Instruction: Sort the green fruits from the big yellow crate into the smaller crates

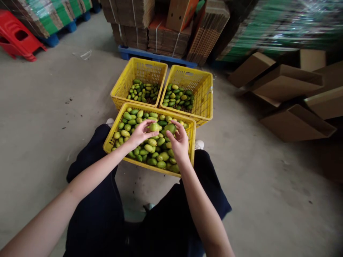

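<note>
My left hand [142, 134] grips a yellow-green lemon [154, 127] between thumb and fingers. Close beside it, my right hand [180, 140] is closed around a darker green lemon [169, 128]. Both hands are over the near yellow crate [150, 168], which stands between my legs. It is filled with many loose lemons [149, 148], ranging from green to yellowish. Behind it are two more yellow crates, a left one [115, 97] and a right one [205, 94]. Green lemons [143, 91] cover the bottom of the left crate, and more lemons [178, 97] lie in the right one.
Flattened cardboard stacks [131, 21] sit on a blue pallet [158, 57] behind the crates. Open cardboard boxes [289, 82] lie on the right. A red plastic stool [20, 35] is at the far left. Plastic-wrapped goods [281, 28] stand at the back right.
</note>
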A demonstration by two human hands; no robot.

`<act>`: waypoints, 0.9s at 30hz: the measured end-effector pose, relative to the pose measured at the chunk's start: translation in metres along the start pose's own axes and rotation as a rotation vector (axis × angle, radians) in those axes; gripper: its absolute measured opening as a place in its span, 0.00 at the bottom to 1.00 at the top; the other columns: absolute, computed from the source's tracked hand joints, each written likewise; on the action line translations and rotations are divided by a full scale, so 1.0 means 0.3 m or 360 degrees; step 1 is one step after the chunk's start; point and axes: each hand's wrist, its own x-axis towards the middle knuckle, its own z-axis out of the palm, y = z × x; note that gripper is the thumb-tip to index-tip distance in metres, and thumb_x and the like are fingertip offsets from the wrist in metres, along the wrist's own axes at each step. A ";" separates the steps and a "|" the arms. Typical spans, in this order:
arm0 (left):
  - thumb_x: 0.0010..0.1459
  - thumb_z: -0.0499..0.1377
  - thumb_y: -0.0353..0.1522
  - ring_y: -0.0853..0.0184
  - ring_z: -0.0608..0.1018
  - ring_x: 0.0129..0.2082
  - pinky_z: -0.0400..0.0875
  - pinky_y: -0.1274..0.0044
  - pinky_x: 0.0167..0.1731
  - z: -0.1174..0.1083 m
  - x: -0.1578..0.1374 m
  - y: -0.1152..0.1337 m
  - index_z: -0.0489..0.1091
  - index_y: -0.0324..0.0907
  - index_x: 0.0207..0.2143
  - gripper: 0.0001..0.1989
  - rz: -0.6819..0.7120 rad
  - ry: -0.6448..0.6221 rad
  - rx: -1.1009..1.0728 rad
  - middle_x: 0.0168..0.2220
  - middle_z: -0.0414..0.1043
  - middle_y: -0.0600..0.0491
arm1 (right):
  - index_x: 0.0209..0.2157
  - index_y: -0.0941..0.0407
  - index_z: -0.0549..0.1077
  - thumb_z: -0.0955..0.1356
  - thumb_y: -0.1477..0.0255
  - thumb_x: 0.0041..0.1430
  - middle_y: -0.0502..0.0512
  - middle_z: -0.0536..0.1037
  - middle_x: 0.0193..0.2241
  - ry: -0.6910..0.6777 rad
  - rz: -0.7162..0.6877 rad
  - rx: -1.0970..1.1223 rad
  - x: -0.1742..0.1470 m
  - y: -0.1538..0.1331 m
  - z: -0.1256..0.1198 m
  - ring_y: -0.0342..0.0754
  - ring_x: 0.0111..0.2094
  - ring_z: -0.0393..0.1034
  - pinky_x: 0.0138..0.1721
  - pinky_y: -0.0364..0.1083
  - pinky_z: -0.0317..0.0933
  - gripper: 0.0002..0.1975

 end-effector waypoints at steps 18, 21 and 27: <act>0.45 0.70 0.33 0.64 0.76 0.46 0.71 0.77 0.41 -0.014 -0.009 -0.015 0.71 0.44 0.41 0.19 0.0420 -0.0073 0.0535 0.45 0.75 0.50 | 0.44 0.49 0.70 0.66 0.82 0.54 0.55 0.70 0.42 0.0083 -0.0891 -0.0949 -0.028 -0.006 0.028 0.51 0.44 0.71 0.45 0.53 0.70 0.18; 0.46 0.70 0.33 0.63 0.77 0.47 0.72 0.76 0.42 -0.017 -0.009 -0.018 0.72 0.43 0.41 0.19 0.0445 -0.0091 0.0557 0.45 0.75 0.49 | 0.44 0.49 0.70 0.66 0.82 0.54 0.55 0.71 0.43 0.0076 -0.0851 -0.0955 -0.026 0.000 0.024 0.52 0.44 0.71 0.45 0.54 0.70 0.18; 0.45 0.71 0.34 0.63 0.77 0.45 0.73 0.77 0.39 -0.016 -0.008 -0.023 0.74 0.43 0.43 0.21 0.0409 -0.0054 0.0520 0.49 0.73 0.48 | 0.43 0.50 0.69 0.69 0.77 0.54 0.55 0.73 0.42 0.0088 -0.0628 -0.0749 -0.030 0.003 0.032 0.52 0.45 0.71 0.46 0.55 0.69 0.15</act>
